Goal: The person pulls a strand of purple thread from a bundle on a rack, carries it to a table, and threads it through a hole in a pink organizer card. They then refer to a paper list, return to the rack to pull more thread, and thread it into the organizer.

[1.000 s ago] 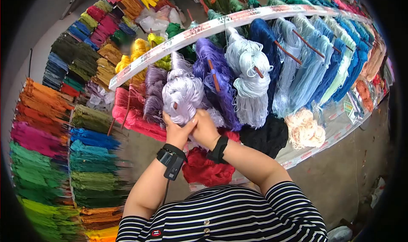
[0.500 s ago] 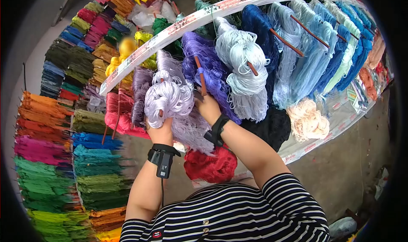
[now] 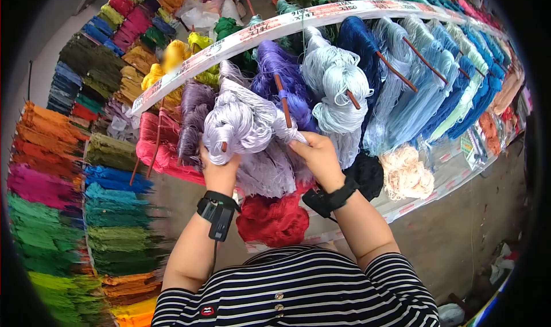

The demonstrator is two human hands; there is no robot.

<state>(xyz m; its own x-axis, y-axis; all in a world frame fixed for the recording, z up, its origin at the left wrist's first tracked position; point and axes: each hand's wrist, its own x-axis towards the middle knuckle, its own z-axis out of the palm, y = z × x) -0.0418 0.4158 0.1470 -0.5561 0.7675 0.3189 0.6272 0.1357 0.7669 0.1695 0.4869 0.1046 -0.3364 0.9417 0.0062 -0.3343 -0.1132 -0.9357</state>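
A pale lavender thread skein point(image 3: 241, 126) hangs in a looped bundle from a brown peg on the rack. My left hand point(image 3: 218, 172) grips the bundle from below at its left, with most of its fingers hidden behind the thread. Between the thumb and fingers of my right hand point(image 3: 318, 157), a twisted end of the lavender thread is pinched and drawn out to the right. That hand is just below the tip of a brown peg point(image 3: 283, 100) carrying a purple skein point(image 3: 270, 68). Loose lavender strands hang between my hands.
A white labelled rail point(image 3: 270, 27) curves above the skeins. Pink point(image 3: 158, 143), dark mauve point(image 3: 195, 117) and pale blue point(image 3: 336, 86) skeins hang nearby, with pegs jutting toward me. Red thread point(image 3: 274, 219), black thread point(image 3: 367, 175) and peach thread point(image 3: 407, 175) lie lower. Coloured bundles line the left wall.
My right hand has moved right and slightly down from beside the purple skein, pulling a lavender end out sideways. My left hand stays at the bundle, which now stretches toward the right.
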